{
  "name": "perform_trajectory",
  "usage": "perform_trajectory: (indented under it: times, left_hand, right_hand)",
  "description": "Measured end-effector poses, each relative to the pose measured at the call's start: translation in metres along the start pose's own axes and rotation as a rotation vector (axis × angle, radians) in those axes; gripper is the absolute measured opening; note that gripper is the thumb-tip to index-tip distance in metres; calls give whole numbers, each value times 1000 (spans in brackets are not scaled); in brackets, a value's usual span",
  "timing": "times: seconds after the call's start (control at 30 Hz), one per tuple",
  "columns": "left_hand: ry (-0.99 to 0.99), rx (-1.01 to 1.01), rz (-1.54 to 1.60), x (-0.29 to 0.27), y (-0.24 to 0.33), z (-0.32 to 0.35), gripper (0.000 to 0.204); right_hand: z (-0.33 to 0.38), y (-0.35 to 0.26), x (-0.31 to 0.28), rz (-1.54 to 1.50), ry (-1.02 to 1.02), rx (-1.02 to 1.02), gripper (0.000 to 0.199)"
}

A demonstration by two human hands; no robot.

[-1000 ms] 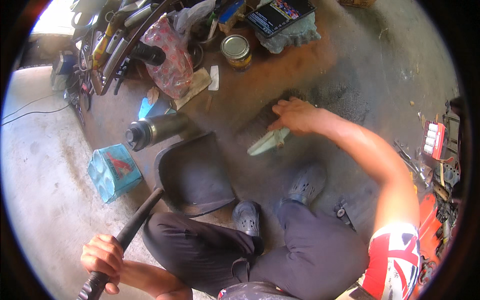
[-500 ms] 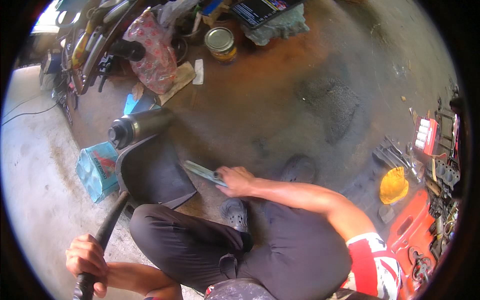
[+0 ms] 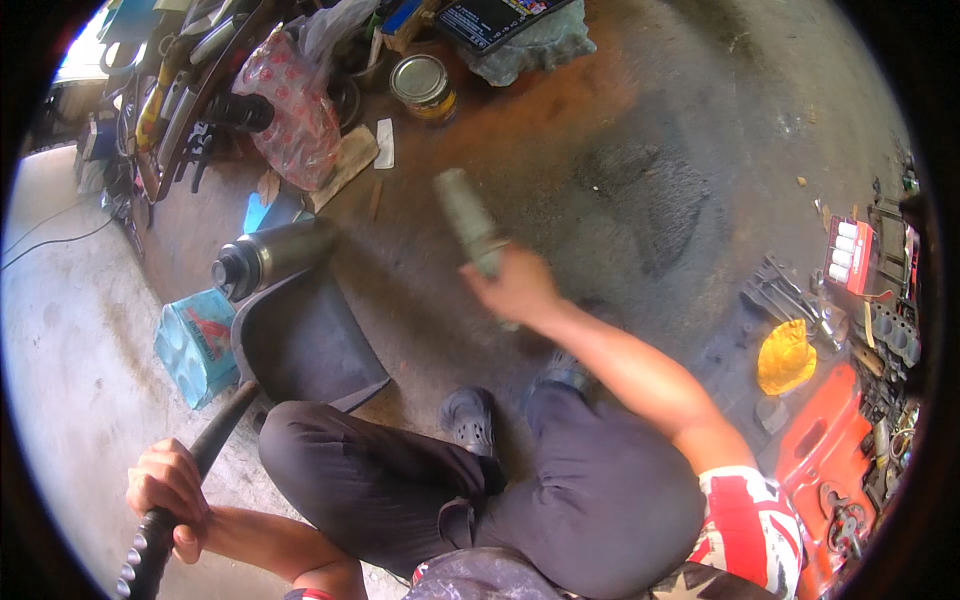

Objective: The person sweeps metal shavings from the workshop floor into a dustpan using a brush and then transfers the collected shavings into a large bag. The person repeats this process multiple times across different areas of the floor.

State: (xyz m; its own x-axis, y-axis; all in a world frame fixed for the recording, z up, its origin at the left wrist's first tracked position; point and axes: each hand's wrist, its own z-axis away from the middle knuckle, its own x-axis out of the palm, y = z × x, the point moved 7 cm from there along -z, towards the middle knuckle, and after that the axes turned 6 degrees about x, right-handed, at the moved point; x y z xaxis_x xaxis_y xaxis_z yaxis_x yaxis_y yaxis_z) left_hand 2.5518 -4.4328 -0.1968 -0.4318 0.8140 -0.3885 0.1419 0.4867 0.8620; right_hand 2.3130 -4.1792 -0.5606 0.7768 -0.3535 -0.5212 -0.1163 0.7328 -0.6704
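Observation:
My left hand [image 3: 168, 490] is wrapped round the black handle [image 3: 225, 430] of a long-handled dustpan. The dark dustpan [image 3: 310, 340] rests on the floor left of my feet, its mouth facing right. In my right hand [image 3: 518, 285] is a long, pale-green bar-shaped tool [image 3: 462, 210], blurred by motion; its exact kind is unclear. It is over the floor in front of my shoes, apart from the dustpan. Farther right and ahead lies a patch of dark grit [image 3: 650, 205].
A steel flask [image 3: 285, 255] lies behind the dustpan, with a blue plastic-wrapped pack [image 3: 195, 345] to its left. A can [image 3: 422, 85] and a red-patterned bag [image 3: 290, 110] are farther off. At right are wrenches [image 3: 785, 295], a yellow cloth [image 3: 786, 357] and a red case [image 3: 825, 430].
My right hand has swung forward and away from the dustpan with the pale-green tool, which now points ahead. My left hand still grips the handle. My right foot has drawn back nearer.

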Motion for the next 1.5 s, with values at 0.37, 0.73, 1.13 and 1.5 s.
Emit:
perform_trajectory:
  times: [0.37,0.73,1.13,1.5]
  left_hand:
    - [22,2,-28,10,12,-4,43]
    - [-32,-37,-34,19,11,-12,42]
    - [17,-67,-41,23,12,-21,42]
    - [18,-50,-1,24,4,-25,41]
  right_hand:
    - [-38,-22,39,-40,-155,-48,52]
    - [-11,-20,6,-87,-83,60,49]
    - [-39,-55,29,-105,-308,-142,55]
    - [-45,-15,-16,-239,-214,143,52]
